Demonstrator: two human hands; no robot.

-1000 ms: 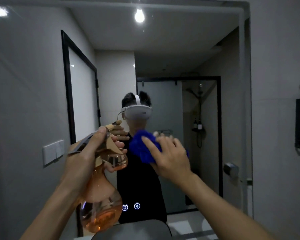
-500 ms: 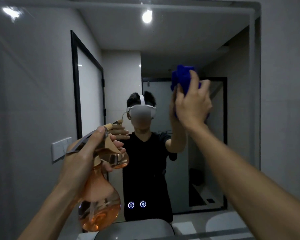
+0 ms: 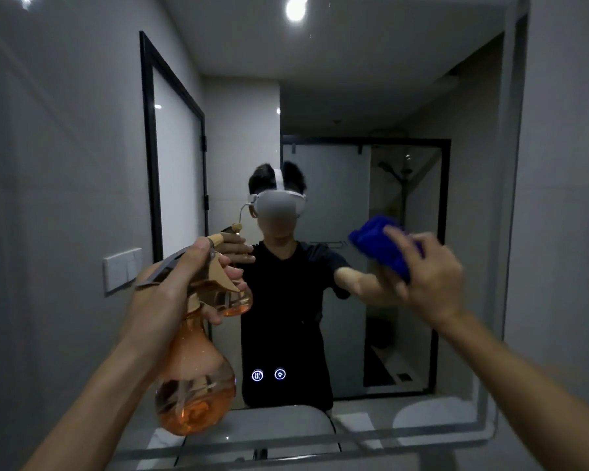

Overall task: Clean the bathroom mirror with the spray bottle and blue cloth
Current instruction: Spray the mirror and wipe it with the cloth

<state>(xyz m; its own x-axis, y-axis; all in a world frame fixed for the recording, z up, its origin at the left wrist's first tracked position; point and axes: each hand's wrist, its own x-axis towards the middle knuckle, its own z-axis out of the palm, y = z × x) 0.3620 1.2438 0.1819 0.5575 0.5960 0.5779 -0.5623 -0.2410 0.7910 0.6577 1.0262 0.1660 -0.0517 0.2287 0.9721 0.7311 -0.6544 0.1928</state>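
The right hand [image 3: 432, 277] presses the cloth [image 3: 381, 248] on the mirror [image 3: 354, 96]. The left hand [image 3: 170, 300] grips the bottle [image 3: 194, 379] by its neck. It could slip and drop, or spray by mistake.

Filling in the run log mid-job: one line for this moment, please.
phase: wiping | right hand: presses blue cloth on mirror | left hand: holds spray bottle, raised

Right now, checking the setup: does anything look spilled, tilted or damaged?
Nothing stands out. The left hand grips the spray bottle upright; the right hand presses the blue cloth on the mirror.
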